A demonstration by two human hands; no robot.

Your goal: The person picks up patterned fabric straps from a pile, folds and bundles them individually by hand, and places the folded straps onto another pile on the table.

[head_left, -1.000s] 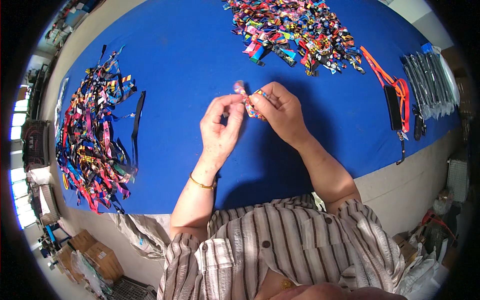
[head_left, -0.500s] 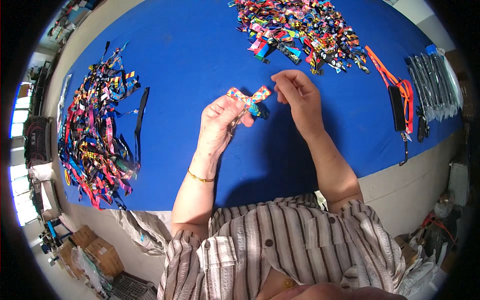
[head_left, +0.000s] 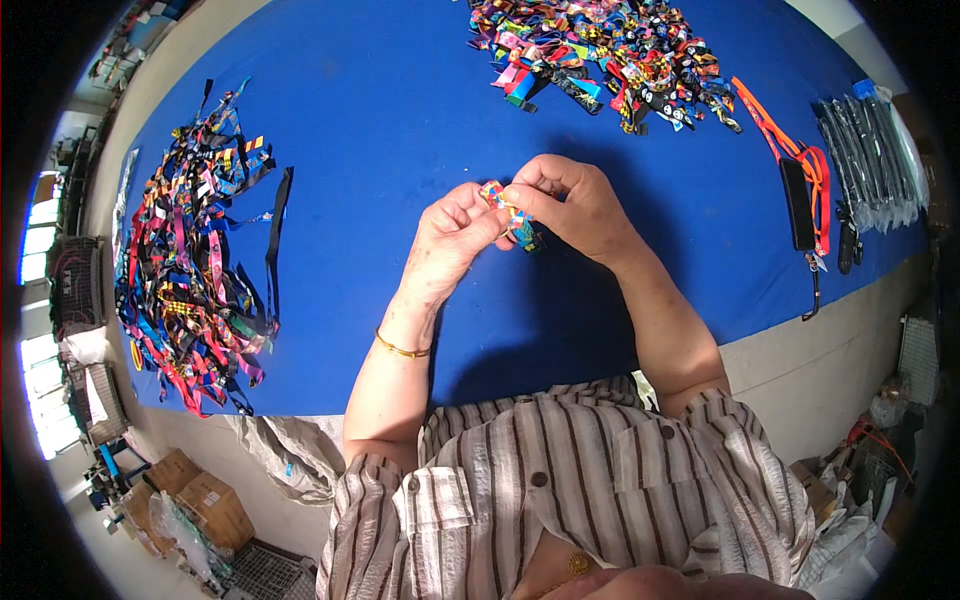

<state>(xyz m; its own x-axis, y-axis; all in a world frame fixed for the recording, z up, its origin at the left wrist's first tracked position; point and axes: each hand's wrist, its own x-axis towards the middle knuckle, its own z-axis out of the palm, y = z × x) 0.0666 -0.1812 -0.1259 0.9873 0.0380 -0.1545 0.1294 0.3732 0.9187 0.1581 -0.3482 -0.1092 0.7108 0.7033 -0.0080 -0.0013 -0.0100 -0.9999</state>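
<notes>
Both my hands meet over the middle of the blue-covered table. Between them is a colourful patterned ribbon bow, mostly covered by my fingers, with a blue-green end showing below. My left hand pinches the bow from the left between thumb and fingers. From the other side, my right hand closes its thumb and forefinger on the bow's right part. On the left of the table lies a loose pile of multicoloured ribbon strips.
A heap of short colourful ribbon pieces covers the far part of the blue table cover. To the right lie an orange lanyard, a black slim object and plastic-wrapped dark packets. Cardboard boxes stand on the floor.
My right hand has moved left and down from beside the bow and now grips it. The bow's spread loops are now largely hidden under my fingers.
</notes>
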